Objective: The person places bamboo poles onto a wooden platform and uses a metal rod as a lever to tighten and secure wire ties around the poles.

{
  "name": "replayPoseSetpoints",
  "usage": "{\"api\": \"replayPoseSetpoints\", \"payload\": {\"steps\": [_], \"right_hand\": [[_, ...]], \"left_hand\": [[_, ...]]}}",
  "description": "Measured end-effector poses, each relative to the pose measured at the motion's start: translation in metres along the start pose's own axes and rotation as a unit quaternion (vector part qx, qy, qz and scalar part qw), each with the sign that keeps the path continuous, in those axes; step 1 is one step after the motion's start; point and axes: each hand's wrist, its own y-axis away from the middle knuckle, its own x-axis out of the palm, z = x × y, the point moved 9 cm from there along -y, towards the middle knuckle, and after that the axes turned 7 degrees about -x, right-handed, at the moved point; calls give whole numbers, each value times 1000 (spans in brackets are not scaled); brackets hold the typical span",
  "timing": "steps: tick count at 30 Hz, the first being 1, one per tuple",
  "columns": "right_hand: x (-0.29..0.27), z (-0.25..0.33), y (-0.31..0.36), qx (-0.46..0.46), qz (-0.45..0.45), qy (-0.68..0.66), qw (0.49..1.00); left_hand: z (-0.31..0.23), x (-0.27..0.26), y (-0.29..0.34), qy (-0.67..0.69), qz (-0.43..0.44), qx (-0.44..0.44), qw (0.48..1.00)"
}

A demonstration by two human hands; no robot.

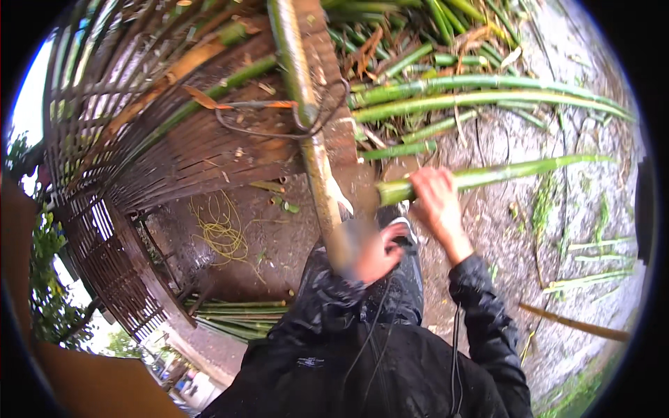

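Note:
My right hand [435, 195] is wrapped round a green bamboo pole [509, 171] close to its cut end. The pole stretches away to the right. My left hand [377, 258] is in front of my body, its fingers apart, beside the lower end of a long pale bamboo pole [319, 164]. A blurred patch hides part of that pole's end and the edge of the hand. A dark cord loop [304, 132] passes round the pale pole, and an orange strip [258, 105] lies against it.
A slatted wooden platform [209, 150] fills the upper left. More green bamboo poles [474, 85] and cut pieces are heaped at the upper right. A tangle of yellow cord [221, 233] lies on the wet ground, with stacked bamboo [240, 315] at the lower left.

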Motion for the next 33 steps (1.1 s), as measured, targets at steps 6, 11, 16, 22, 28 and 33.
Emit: {"api": "replayPoseSetpoints", "payload": {"steps": [6, 11, 16, 22, 28, 33], "right_hand": [[-39, 263, -110, -209, -27, -161, 964], [-66, 309, -144, -189, -19, -300, 935], [-54, 84, -65, 105, 24, -60, 992], [5, -91, 1, 219, 248, 162, 930], [72, -97, -39, 155, 285, 173, 930], [80, -108, -45, 54, 171, 188, 966]], "left_hand": [[-87, 33, -36, 365, 81, 89, 923], [-101, -121, 49, 624, -86, 51, 775], [-127, -344, 157, 422, -193, 169, 869], [-185, -537, 325, 290, -396, 236, 839], [-214, -626, 465, 252, -497, 217, 802], [-185, -651, 487, 294, -526, 218, 768]]}}
